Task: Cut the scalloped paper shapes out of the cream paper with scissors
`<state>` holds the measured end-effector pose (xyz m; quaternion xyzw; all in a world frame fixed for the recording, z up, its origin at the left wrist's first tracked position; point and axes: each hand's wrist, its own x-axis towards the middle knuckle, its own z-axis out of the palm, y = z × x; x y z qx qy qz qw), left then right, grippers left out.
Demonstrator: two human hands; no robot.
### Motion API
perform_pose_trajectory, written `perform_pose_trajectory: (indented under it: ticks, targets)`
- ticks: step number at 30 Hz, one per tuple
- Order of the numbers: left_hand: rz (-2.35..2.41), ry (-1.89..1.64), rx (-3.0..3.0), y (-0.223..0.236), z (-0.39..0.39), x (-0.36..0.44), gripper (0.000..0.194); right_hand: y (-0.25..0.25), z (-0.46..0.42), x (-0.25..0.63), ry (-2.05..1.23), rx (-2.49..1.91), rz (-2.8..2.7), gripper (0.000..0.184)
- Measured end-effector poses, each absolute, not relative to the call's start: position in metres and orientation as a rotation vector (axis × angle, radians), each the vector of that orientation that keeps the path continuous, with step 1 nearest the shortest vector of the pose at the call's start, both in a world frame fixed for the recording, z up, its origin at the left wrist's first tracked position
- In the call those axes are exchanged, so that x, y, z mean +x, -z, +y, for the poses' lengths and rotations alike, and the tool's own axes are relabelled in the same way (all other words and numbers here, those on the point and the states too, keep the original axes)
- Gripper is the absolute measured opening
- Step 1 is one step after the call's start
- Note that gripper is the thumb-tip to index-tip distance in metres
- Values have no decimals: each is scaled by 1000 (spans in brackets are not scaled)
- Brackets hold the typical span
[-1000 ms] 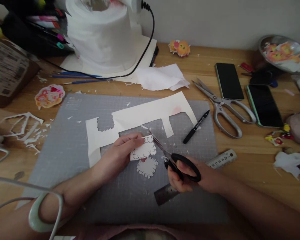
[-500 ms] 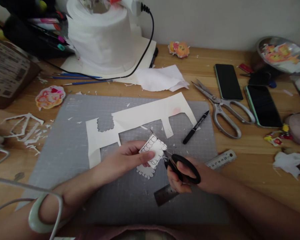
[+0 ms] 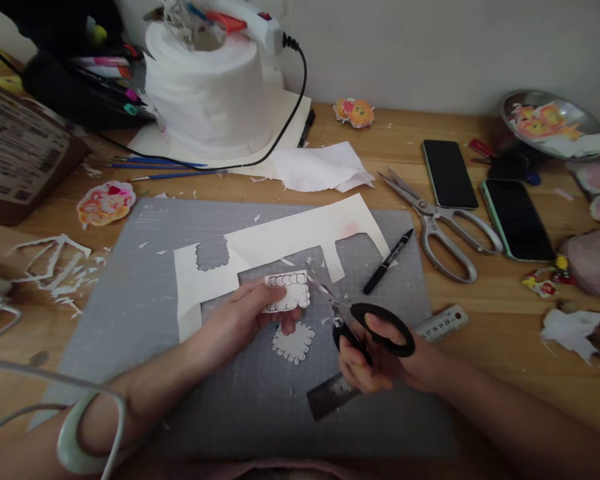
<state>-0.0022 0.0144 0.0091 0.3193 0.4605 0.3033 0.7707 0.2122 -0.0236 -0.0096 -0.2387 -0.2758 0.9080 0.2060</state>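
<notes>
My left hand (image 3: 253, 308) pinches a small white paper piece (image 3: 291, 293) with scalloped outlines drawn in black, thumb on top. Black-handled scissors (image 3: 383, 328) are in my right hand (image 3: 367, 360), fingers through the loops. Their blades are parted and point up-left, close to the paper's right edge. Below my left fingers, a finished-edge scalloped paper cutout (image 3: 293, 341) lies on the grey cutting mat (image 3: 220, 407). Behind the hands rests a larger white paper sheet (image 3: 280, 230) with cut-away openings. A steel ruler (image 3: 327, 398) passes beneath my right hand.
A black marker (image 3: 389, 261) lies right of the sheet, near large silver scissors (image 3: 433, 213) and two phones (image 3: 450, 173). A metal bowl (image 3: 587, 110) holds coloured cutouts. A white roll (image 3: 205, 93) stands at the back; a pale cable (image 3: 115, 393) crosses my left forearm.
My left hand has turned the paper piece so its top edge lies nearly level, moving it slightly left. The scissors have come away from its edge and their blades have spread.
</notes>
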Motion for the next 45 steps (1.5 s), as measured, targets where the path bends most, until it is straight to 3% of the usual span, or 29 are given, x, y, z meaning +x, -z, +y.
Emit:
perform_pose_trajectory:
  ticks: [12, 27, 38, 45]
  targets:
    - [929, -508, 976, -3, 15, -9, 31, 14, -25, 216, -2547, -734, -852, 61]
    - [960, -445, 972, -6, 13, -10, 30, 13, -25, 216, -2524, -818, -1001, 65]
    - [1011, -624, 781, -9, 15, -4, 22, 8, -22, 214, -2526, -805, -987, 58]
    - [1006, -707, 752, -14, 18, 1, 30, 10, -22, 214, -2509, -780, -1024, 56]
